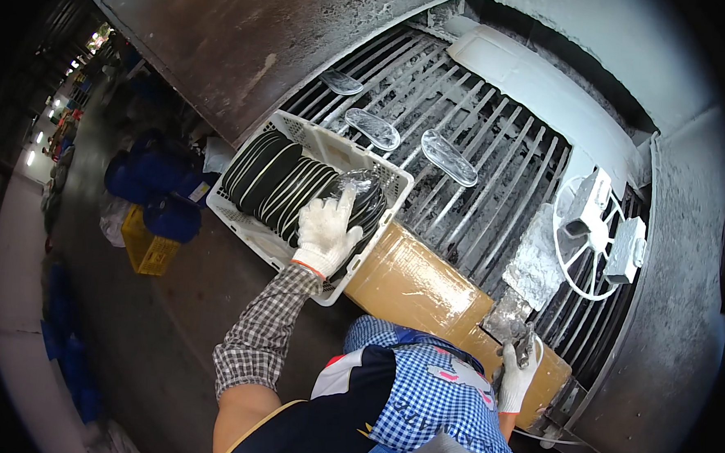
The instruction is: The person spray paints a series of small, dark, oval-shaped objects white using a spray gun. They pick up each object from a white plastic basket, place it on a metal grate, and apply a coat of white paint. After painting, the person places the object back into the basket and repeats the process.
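My left hand (327,229), in a white knit glove with an orange cuff, reaches over a white plastic basket (391,175). Its index finger is stretched out and touches a shiny dark sole (363,180) at the right end of the row; the thumb stands apart. Black soles with pale edges (276,178) stand packed upright in the basket. Lower right, my right hand (519,381), gloved too, is closed around a grey metal tool (527,347) that looks like a spray gun. Its lower part is hidden by the fingers.
Three shiny soles, including one (449,158), lie apart on a metal bar grate (496,176). A white spoked wheel (597,239) stands at its right. Brown taped cardboard (417,279) lies along the front. Blue containers (156,184) and a yellow crate (147,244) are left.
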